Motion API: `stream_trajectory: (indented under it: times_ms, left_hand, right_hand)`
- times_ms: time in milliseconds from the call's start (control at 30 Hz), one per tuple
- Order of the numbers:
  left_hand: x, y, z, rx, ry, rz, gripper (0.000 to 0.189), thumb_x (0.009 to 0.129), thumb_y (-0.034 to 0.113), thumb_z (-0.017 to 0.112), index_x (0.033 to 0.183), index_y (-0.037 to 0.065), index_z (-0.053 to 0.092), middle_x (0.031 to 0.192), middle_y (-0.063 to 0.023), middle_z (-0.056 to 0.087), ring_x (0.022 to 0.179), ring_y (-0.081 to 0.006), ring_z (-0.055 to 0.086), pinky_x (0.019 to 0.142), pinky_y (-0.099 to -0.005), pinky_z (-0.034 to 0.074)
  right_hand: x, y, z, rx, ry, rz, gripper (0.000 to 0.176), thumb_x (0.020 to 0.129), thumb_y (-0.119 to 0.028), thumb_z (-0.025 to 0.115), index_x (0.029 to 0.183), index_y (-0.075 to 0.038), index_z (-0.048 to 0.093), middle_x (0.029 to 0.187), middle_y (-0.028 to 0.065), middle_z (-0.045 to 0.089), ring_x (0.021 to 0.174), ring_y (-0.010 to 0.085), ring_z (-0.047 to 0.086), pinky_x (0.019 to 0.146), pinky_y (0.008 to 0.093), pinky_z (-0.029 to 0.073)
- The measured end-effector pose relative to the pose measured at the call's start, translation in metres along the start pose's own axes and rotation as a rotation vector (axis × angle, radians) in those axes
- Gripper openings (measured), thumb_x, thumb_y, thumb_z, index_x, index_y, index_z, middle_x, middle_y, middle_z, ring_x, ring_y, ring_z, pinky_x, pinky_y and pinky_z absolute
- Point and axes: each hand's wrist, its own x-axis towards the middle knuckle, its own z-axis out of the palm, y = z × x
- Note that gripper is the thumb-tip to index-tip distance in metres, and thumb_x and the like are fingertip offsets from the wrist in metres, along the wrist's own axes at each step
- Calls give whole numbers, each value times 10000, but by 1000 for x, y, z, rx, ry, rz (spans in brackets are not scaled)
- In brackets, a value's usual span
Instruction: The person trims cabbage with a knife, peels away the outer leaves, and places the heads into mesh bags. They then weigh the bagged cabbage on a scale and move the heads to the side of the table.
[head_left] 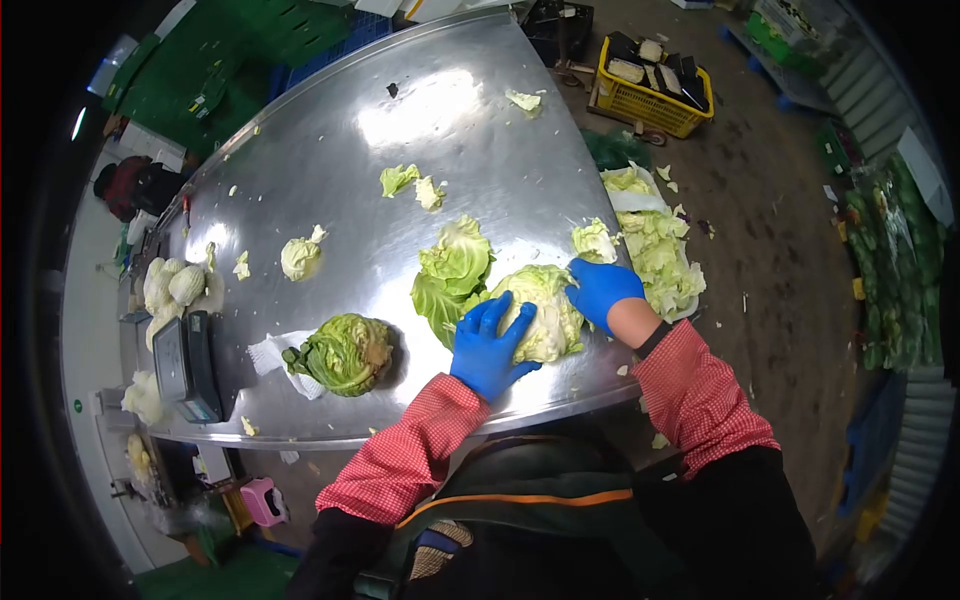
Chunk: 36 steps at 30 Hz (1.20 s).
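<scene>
- Since the steel desk (330,150) is slick and shiny and curves off at its near edge, anything round near that edge could likely slide or roll to the floor.
- Tub of trimmed leaves (660,250) sits against the desk's right edge, heaped above its rim; more leaves pushed that way would probably spill onto the floor.
- Cabbage head (545,300) sits close to the near right edge, between both gloved hands. It looks partly stripped and loose-leafed, so I judge a peeling leaf could let the grip slip and the head skid off.
- Left hand (487,348): fingers spread and clasped over the near side of the head, grasping it.
- Right hand (600,290): fingers curled over the far right side, also grasping it; that wrist hangs past the desk edge, so a tug that way pulls toward the drop.
- Loose outer leaves (452,265) touch the head on its far left; a sweep of the left arm may drag them.
- Darker cabbage (345,352) lies near the near edge, left of the hands, apart from them; an elbow could knock it.
- Scraps scattered over the desk could get underhand, adding slip.
</scene>
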Motion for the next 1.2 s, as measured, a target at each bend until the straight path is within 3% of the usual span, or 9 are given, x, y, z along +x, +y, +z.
stream_trajectory:
  times_ms: [100, 300, 433, 633, 733, 967, 1067, 1133, 1200]
  left_hand:
    - [-15, 2, 0, 5, -1, 10, 843, 595, 414, 813, 1352, 240, 486, 1390, -150, 403, 1237, -368, 393, 1023, -472, 350]
    - [-29, -12, -17, -441, 99, -180, 796, 660, 283, 803, 1319, 36, 432, 1427, -266, 275, 1305, -419, 331, 1055, -472, 345]
    - [-6, -3, 4, -456, 422, -615, 788, 593, 316, 865, 1150, -1, 408, 1072, -130, 403, 1022, -288, 440, 941, -379, 388]
    - [4, 6, -11, -420, 246, -501, 924, 536, 329, 883, 1248, 6, 391, 1195, -182, 419, 1131, -347, 448, 1001, -412, 384]
    - [8, 13, -12, -317, 163, -443, 1045, 556, 405, 865, 1358, -6, 336, 1299, -212, 413, 1204, -363, 425, 1036, -422, 357]
    - [5, -2, -8, -281, 61, -321, 1142, 580, 453, 832, 1444, -9, 244, 1392, -244, 389, 1284, -390, 382, 1078, -444, 311]
    - [2, 5, -8, -267, 32, -221, 1147, 572, 427, 834, 1451, -5, 237, 1418, -241, 368, 1311, -387, 367, 1080, -441, 311]
    - [0, 11, -6, -245, -14, -179, 1161, 564, 417, 838, 1456, -2, 225, 1426, -238, 360, 1316, -387, 363, 1087, -437, 304]
    - [-4, 11, -6, -260, -19, -188, 1188, 549, 388, 851, 1465, 4, 200, 1442, -235, 335, 1324, -389, 352, 1100, -432, 286]
  right_hand:
    - [21, 55, 33, 28, -19, 99, 358, 846, -356, 582, 1102, -104, 577, 997, 190, 657, 931, 385, 623, 786, 474, 496]
    - [-19, 32, 47, 118, -96, 142, 368, 859, -390, 555, 1119, -131, 582, 1017, 196, 656, 934, 385, 627, 804, 460, 494]
    - [-43, 17, 11, 139, -53, 83, 422, 899, -481, 491, 1073, -109, 585, 1004, 174, 665, 901, 384, 633, 779, 472, 491]
    - [-80, -25, -8, -139, 148, -349, 128, 871, -233, 541, 889, -117, 589, 762, 125, 629, 679, 293, 659, 578, 417, 519]
    - [-58, -5, -2, -138, 163, -250, 172, 898, -247, 506, 896, -101, 596, 805, 135, 650, 710, 315, 658, 619, 432, 521]
    - [-57, -11, -20, 452, -187, 37, 472, 891, -484, 512, 1163, -104, 582, 1053, 199, 649, 909, 385, 635, 809, 452, 503]
    - [-55, -35, -16, 189, 194, -156, 572, 852, -529, 557, 1277, -147, 527, 1193, 193, 595, 997, 384, 610, 849, 443, 493]
    - [-43, -50, -12, 121, 66, -254, 644, 821, -551, 590, 1327, -165, 489, 1299, 178, 529, 1049, 386, 588, 869, 438, 485]
    - [-27, -42, -5, 194, 9, -300, 568, 824, -496, 605, 1266, -146, 535, 1164, 181, 607, 1001, 372, 610, 849, 427, 495]
